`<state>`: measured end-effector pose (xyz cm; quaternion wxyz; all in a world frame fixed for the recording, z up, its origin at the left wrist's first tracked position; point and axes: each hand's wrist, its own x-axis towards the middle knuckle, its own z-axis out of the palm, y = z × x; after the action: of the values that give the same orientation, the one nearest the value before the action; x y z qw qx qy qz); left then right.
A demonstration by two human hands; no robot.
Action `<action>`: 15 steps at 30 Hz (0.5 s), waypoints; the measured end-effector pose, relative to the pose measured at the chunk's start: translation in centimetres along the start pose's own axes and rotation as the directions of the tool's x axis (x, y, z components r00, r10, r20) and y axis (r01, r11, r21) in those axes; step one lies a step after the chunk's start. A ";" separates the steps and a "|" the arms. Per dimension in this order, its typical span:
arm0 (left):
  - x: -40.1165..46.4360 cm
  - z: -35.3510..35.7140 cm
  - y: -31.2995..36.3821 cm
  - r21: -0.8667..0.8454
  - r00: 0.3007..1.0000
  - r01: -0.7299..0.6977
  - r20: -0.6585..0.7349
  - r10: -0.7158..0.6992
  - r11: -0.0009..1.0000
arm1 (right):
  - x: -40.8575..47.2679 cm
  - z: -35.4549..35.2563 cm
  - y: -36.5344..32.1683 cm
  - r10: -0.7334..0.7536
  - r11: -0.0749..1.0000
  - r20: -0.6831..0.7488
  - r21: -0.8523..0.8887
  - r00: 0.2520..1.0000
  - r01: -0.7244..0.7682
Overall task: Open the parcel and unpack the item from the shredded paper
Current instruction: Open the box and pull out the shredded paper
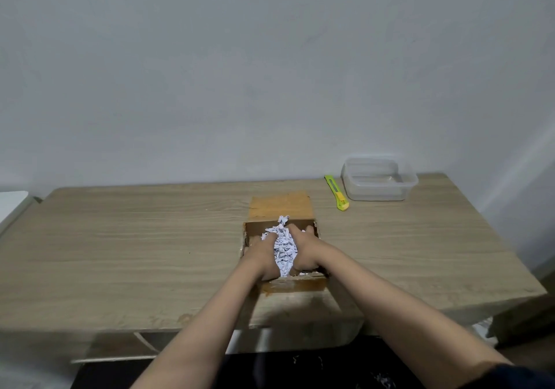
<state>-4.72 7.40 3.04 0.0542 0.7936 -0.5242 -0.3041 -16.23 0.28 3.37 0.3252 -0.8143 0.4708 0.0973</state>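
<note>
An open cardboard parcel [255, 229] sits near the middle of the wooden table, its far flap [280, 205] folded back and its near flap [295, 285] lying toward me. Both my hands are inside it. My left hand [260, 253] and my right hand [303, 249] press from either side on a clump of white shredded paper [283, 247], which bulges up between them. The item inside is hidden under the paper and my hands.
A green and yellow utility knife [337, 193] lies at the back right of the table [120, 253], beside a clear plastic container [379, 183]. A grey wall runs behind. Scraps of shredded paper [381, 381] lie on the dark floor below.
</note>
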 end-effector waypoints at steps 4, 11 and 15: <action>0.1 0.2 -0.1 0.002 0.999 0.013 0.042 -0.013 1.000 | -0.4 -0.3 0.1 0.016 0.999 0.006 0.035 1.000 -0.017; 0.0 0.2 -0.2 -0.009 0.999 0.002 0.047 -0.002 1.000 | -0.9 0.0 0.0 0.029 0.996 -0.020 0.091 0.999 -0.027; 0.2 0.2 -0.1 -0.014 0.997 0.016 0.078 -0.014 1.000 | -0.8 0.1 -0.5 0.020 0.999 -0.031 0.038 0.999 -0.019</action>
<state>-4.68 7.30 2.79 0.0375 0.7847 -0.5176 -0.3390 -16.21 1.05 3.90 0.3323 -0.8048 0.4855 0.0787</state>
